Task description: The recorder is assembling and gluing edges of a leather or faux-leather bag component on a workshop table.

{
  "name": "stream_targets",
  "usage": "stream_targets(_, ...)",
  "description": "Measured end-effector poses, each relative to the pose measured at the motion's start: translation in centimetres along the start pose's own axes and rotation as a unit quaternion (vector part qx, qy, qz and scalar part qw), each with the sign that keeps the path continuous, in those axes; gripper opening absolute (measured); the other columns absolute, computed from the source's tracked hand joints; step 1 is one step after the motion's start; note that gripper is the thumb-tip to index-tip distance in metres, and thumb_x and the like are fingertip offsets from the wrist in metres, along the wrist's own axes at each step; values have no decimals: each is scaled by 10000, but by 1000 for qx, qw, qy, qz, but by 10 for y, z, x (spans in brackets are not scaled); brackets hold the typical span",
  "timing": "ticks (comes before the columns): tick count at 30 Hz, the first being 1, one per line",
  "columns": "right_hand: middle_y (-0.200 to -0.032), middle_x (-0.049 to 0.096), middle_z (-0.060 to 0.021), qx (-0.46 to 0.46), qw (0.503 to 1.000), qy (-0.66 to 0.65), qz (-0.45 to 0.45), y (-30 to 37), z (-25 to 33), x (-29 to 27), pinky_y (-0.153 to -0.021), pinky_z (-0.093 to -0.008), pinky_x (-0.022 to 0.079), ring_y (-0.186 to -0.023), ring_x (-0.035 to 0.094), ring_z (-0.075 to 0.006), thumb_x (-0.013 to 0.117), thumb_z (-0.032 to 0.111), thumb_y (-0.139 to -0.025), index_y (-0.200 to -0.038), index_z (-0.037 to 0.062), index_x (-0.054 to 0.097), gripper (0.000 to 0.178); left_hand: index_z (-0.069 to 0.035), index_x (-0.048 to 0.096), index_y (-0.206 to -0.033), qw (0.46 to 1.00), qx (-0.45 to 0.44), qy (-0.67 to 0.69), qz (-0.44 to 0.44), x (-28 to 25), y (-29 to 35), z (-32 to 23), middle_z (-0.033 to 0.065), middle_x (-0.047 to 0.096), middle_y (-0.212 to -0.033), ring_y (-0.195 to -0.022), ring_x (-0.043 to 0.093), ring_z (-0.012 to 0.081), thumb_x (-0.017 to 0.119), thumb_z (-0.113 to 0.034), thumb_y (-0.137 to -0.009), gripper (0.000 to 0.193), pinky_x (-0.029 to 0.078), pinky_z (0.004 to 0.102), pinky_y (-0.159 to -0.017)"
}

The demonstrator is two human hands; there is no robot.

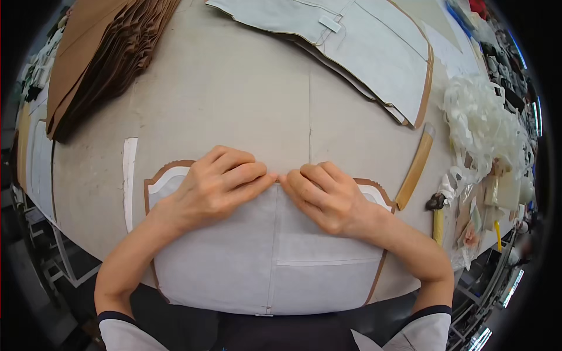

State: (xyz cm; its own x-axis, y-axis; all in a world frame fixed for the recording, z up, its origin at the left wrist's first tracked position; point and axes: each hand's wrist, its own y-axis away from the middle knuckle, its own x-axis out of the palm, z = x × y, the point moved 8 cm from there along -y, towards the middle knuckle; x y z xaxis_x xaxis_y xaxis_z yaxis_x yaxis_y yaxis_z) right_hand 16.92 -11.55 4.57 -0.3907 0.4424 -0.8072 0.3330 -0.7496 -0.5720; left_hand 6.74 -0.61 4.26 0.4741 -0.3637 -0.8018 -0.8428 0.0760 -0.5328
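Observation:
A pale grey-white fabric panel [216, 263] with brown edging lies flat at the table's near edge, right in front of me. A seam runs down its middle, and a second one crosses its right half. My left hand [218, 184] rests on the panel's upper left part, thumb and fingers pinched at the far edge beside the centre seam. Mirroring it from the right, my right hand [328, 196] has curled fingers closed on the same edge. The fingertips of both hands nearly meet there. The bit of edge between them is mostly hidden.
A thick stack of brown fabric pieces [111, 58] stands at the far left of the table [222, 105]. More white panels [380, 64] are piled far right. Rightward lie a tan flat strip [416, 167], a yellow-handled tool [438, 225] and tangled white tape [480, 123].

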Motion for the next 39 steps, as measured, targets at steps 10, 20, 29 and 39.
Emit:
stream_targets(10,-1098,623,-171,-41,994,81,63,-4,10,4,-701,-319,451,-945,582,-255,681,23,-753,-908,-107,677,202,-30,791,-1079,998,34,-53,10,-4,-3,-14,50,693,-1044,-934,673,223,772,-53,-680,400,549,369,-753)
stream_targets(20,-1081,611,-155,-14,997,47,64,-1,4,5,-720,-314,458,-948,587,-242,676,41,-750,-1014,-100,639,300,-5,747,-1194,997,-77,0,13,-3,3,-12,99,684,-1150,-1049,640,282,713,24,-654,542,511,461,-927)
stream_targets(29,-984,626,-120,301,935,-188,1,13,-35,-8,-755,-388,524,-905,600,-289,680,-85,-797,-1060,-10,721,276,-3,736,-1164,994,-101,-41,33,5,0,-19,76,667,-1140,-1089,637,253,704,20,-745,421,451,531,-1063)
stream_targets(39,-993,622,-124,258,949,-182,-15,15,-33,-11,-737,-386,519,-891,584,-292,669,-122,-734,-1041,-28,739,328,-28,741,-1203,984,-137,-105,44,7,-8,-31,49,671,-1147,-1161,622,266,691,53,-688,524,339,600,-1171)
